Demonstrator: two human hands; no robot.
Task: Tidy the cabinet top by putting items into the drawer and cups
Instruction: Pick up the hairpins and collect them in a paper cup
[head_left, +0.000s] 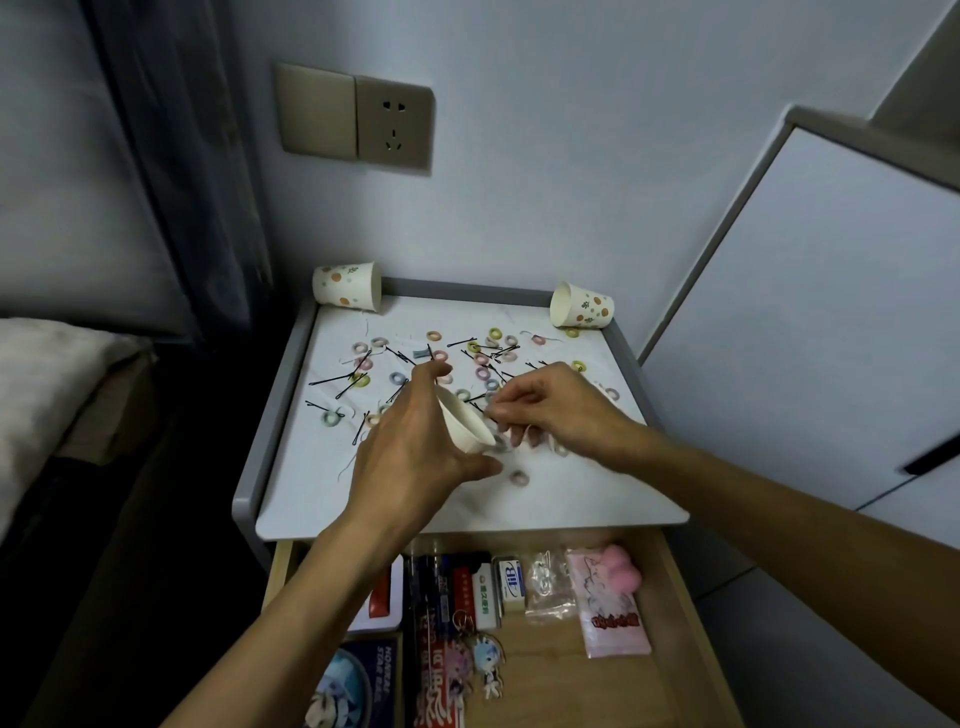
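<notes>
- Working over the white cabinet top (597, 493): clutter covers its middle and back, while the strip along its front edge is mostly bare. The wooden drawer (670, 597) stands open below that edge, with packets and keychains inside.
- The left hand (410, 457) grips a plain paper cup (465, 423) near the middle of the top. Its fingers curl round the cup's wall, and the mouth is tipped toward the right hand (561, 410).
- The right hand pinches a small item (491, 414) at the cup's mouth; I cannot tell whether it is a ring or a pin.
- One patterned cup (347, 286) lies on its side at the back left corner, and another (582, 305) at the back right corner.
- Pastel hair rings (518, 478) and black bobby pins (332, 380) lie loose in numbers, so the job looks early.
- To do this step well, keep the cup's rim low and close to the top. Let go only once the fingertips are past the rim, and keep to one kind of item per cup.
</notes>
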